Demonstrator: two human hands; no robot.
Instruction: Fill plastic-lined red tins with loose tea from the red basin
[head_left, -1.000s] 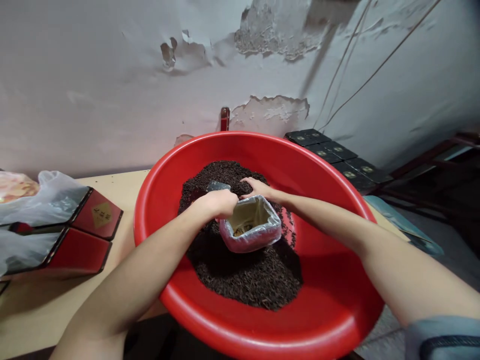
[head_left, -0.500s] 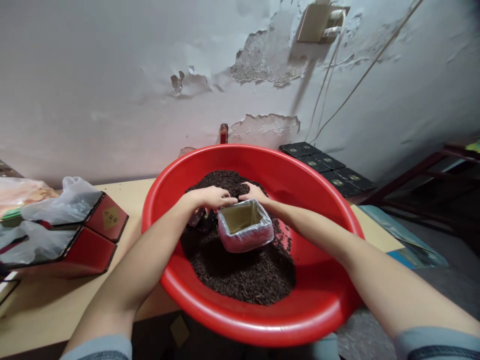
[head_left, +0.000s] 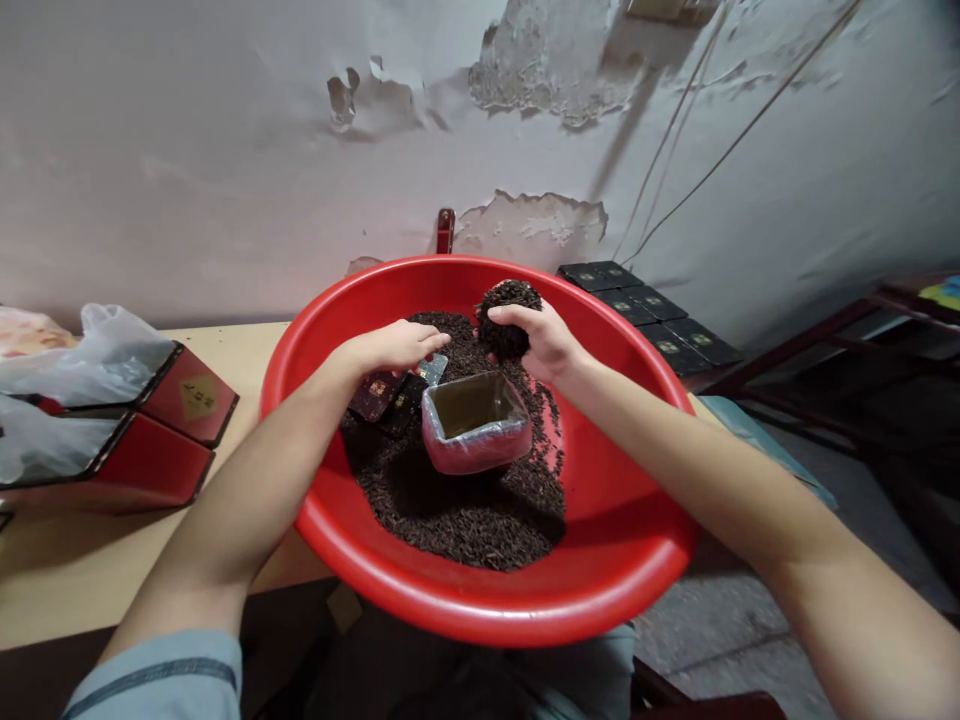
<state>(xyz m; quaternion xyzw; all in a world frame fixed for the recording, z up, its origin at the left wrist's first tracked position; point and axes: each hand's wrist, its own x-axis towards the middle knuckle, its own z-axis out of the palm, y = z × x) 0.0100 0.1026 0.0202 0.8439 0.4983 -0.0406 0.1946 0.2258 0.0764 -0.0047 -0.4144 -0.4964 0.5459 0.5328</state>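
Observation:
A large red basin (head_left: 487, 622) holds a heap of dark, dry tea leaves (head_left: 487, 535). My right hand (head_left: 553, 342) is raised over the far side, its fingers curled round a handful of tea leaves (head_left: 510, 305). My left hand (head_left: 396, 346) hovers palm down over the left of the heap, fingers stretched and holding nothing I can see. Beneath it lie dark flat square packs (head_left: 376, 394), partly hidden. Between and below my hands, a small open box (head_left: 476, 450) lined with clear plastic sits on the leaves; its visible inside shows no leaves.
Red boxes (head_left: 169, 440) with plastic bags sticking out lie on the wooden table (head_left: 255, 345) at left. Several black square tins (head_left: 645, 315) stand behind the basin at right. Cords (head_left: 679, 150) hang along the peeling wall (head_left: 225, 150).
My right hand has come up from the heap with a handful of tea leaves. My left hand has lifted off the leaves and the box's edge, uncovering the dark packs. The view has shifted.

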